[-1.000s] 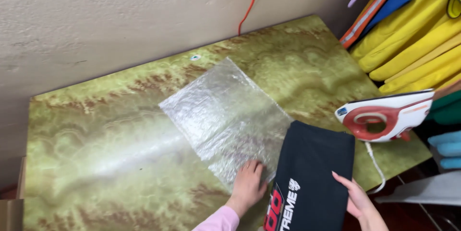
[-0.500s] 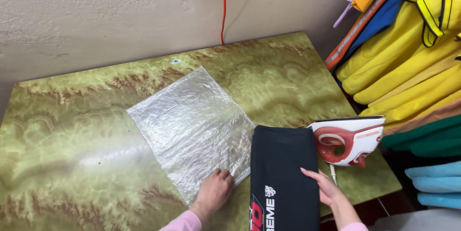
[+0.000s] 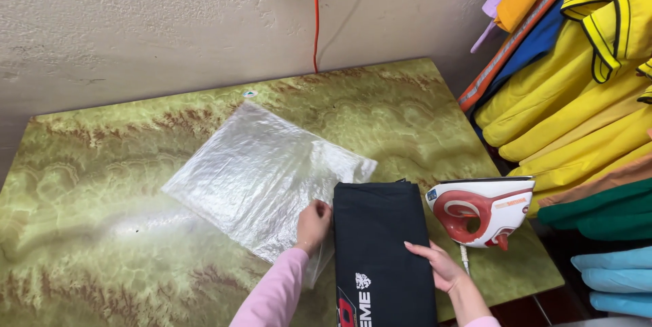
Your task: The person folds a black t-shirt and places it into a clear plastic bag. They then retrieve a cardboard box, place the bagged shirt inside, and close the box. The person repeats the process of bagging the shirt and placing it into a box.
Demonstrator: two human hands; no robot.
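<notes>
Black fabric, a folded garment (image 3: 384, 252) with white and red print near its lower end, lies lengthwise on the near part of the green marbled worktop (image 3: 102, 232), and I see both hands working at it from the bottom edge of the head view. My left hand (image 3: 314, 225), in a pink sleeve, has its fingers curled at the garment's left edge, right where that edge meets the clear plastic bag (image 3: 258, 177); it looks closed on the edge of the bag, though I cannot tell for certain whether it pinches plastic, cloth or both. My right hand (image 3: 435, 264) rests flat on the garment's right side, fingers spread and gripping nothing. The bag lies flat and crinkled at an angle across the middle of the worktop, its near right corner touching the garment. Just beside the garment on the right stands a white and red clothes iron (image 3: 479, 210), on its heel near the worktop's right edge, apart from my right hand. An orange cable (image 3: 315, 18) runs down the pale rough wall (image 3: 136, 28) from a socket at the top. To the right, off the worktop, stacks of folded clothes (image 3: 577, 103) rise in yellow, with blue, orange, green and light blue pieces among them.
</notes>
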